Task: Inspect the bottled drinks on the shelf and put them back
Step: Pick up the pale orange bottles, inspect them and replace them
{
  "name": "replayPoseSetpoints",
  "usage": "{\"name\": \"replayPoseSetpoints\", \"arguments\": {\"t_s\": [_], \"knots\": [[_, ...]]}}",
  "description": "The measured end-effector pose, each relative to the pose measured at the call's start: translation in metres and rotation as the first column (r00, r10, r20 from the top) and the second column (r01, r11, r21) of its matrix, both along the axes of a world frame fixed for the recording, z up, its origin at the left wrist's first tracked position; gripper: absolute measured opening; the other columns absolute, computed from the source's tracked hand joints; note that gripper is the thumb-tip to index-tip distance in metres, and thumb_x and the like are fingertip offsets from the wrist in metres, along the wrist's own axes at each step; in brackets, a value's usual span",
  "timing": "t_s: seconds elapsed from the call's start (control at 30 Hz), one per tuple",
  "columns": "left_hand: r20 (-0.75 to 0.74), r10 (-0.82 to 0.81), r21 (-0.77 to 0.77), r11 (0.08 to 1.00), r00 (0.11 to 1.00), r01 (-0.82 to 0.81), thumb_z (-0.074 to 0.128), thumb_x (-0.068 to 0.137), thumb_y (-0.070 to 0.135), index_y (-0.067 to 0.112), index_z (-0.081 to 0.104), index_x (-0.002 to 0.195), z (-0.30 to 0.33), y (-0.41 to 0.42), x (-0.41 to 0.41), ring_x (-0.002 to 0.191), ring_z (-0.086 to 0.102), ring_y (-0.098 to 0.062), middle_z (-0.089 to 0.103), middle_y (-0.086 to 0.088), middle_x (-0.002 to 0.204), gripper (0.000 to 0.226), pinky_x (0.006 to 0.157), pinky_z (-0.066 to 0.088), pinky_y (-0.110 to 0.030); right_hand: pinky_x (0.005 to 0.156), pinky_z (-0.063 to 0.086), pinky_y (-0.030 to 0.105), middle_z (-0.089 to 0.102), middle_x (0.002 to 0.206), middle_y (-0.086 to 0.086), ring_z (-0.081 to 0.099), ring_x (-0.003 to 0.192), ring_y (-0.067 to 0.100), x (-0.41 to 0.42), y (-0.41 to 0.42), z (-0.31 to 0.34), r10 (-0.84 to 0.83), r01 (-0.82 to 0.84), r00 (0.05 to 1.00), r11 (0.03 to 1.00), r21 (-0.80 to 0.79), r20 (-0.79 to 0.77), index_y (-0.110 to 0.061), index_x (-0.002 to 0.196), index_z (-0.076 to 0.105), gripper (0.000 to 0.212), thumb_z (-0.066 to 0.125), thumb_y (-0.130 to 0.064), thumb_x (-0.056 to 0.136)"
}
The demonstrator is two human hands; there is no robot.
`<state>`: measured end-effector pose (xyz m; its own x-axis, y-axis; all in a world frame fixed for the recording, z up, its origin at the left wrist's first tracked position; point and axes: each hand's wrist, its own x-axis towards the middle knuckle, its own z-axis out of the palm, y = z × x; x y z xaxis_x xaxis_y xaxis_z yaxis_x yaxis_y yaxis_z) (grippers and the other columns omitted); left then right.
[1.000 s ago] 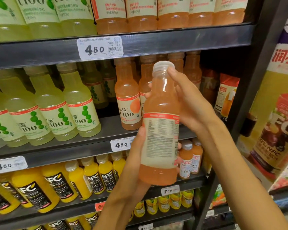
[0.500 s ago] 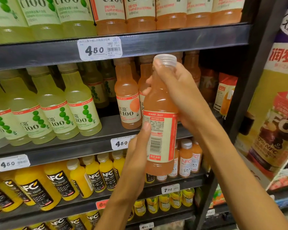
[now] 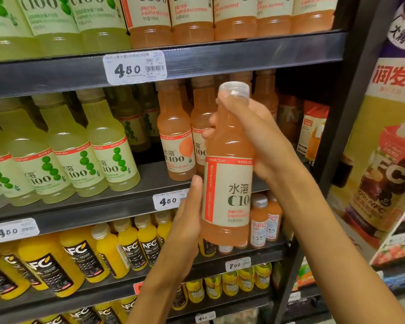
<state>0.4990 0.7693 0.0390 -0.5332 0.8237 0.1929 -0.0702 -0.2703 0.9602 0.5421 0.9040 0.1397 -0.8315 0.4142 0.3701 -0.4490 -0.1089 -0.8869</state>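
You held the orange bottle (image 3: 227, 183) upright in front of the middle shelf (image 3: 126, 204), well clear of its board. Your left hand (image 3: 187, 220) lay along the lower label with the thumb pressed against the bottle's side; the other fingers were hidden behind it, so I could not tell how they sat. Your right hand (image 3: 248, 136) wrapped the shoulder and neck, fingers curled round just below the clear cap (image 3: 234, 89).

The grip looked firm, but the risk lay in the return: the gap beside the front orange bottle (image 3: 177, 146) looked narrow, and a tilted base could have knocked that neighbour over or sent it off the shelf lip. Letting go with the left hand early would have left the weight hanging from the neck.

The label facing you read "水溶 C100", with smaller red print too fine to read. Behind it, the price tag (image 3: 171, 201) showed "450", as did the upper price tag (image 3: 135, 69). The green bottles (image 3: 110, 146) carried the same "C100" mark, and the yellow bottles (image 3: 80, 256) below read "NFC". A "700" tag (image 3: 237, 265) sat lower right.
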Motion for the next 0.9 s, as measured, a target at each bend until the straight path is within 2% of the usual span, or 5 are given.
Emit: {"name": "replayPoseSetpoints", "arguments": {"t_s": [0.17,0.33,0.63,0.8,0.9], "knots": [[-0.152,0.007,-0.043,0.999,0.988,-0.014,0.064,0.073,0.055,0.035,0.058,0.117,-0.002,0.015,0.005,0.1,0.068,-0.009,0.072,0.01,0.108,0.049,0.074,0.054,-0.017,0.068,0.06,0.034,0.072,0.079,0.003,0.071,0.071,0.02,0.001,0.003,0.0,-0.228,0.225,0.968,0.974,0.041,0.104,-0.019,0.102,0.058,0.023,0.065,-0.037,0.089],[-0.087,-0.027,-0.02,0.999,0.996,0.025,0.061,0.078,0.047,0.034,0.059,0.116,-0.008,0.035,0.005,0.1,0.069,-0.013,0.073,0.005,0.107,0.04,0.075,0.056,-0.024,0.064,0.059,0.03,0.073,0.083,0.003,0.072,0.074,0.017,0.009,0.019,0.001,-0.248,0.24,0.958,0.968,0.071,0.147,-0.014,0.122,0.051,0.037,0.057,-0.037,0.093],[-0.117,0.021,0.024,1.0,0.993,-0.018,0.068,0.075,0.05,0.036,0.053,0.114,-0.013,0.082,0.008,0.103,0.066,-0.003,0.071,0.016,0.105,0.044,0.075,0.052,-0.014,0.066,0.058,0.028,0.071,0.087,0.002,0.071,0.074,0.014,0.025,0.05,-0.001,-0.406,0.399,0.914,0.903,0.159,0.015,-0.024,0.11,0.05,0.014,0.048,-0.032,0.099],[-0.322,0.086,-0.011,0.995,0.943,-0.095,0.071,0.073,0.057,0.046,0.039,0.126,-0.006,0.115,0.008,0.111,0.058,0.0,0.056,0.014,0.124,0.063,0.083,0.052,-0.017,0.066,0.055,0.021,0.067,0.1,0.007,0.07,0.082,0.012,0.024,0.074,0.005,-0.56,0.566,0.821,0.777,0.275,-0.11,-0.016,0.124,0.047,0.03,0.046,-0.033,0.1],[-0.535,0.159,-0.041,0.976,0.83,-0.213,0.072,0.068,0.049,0.032,0.03,0.14,-0.006,0.134,0.01,0.12,0.046,-0.003,0.044,0.009,0.129,0.085,0.095,0.047,-0.024,0.067,0.055,0.018,0.064,0.104,0.004,0.067,0.089,0.014,0.02,0.085,0.006,-0.602,0.614,0.781,0.695,0.375,-0.163,-0.016,0.123,0.046,0.026,0.045,-0.031,0.101]]}}
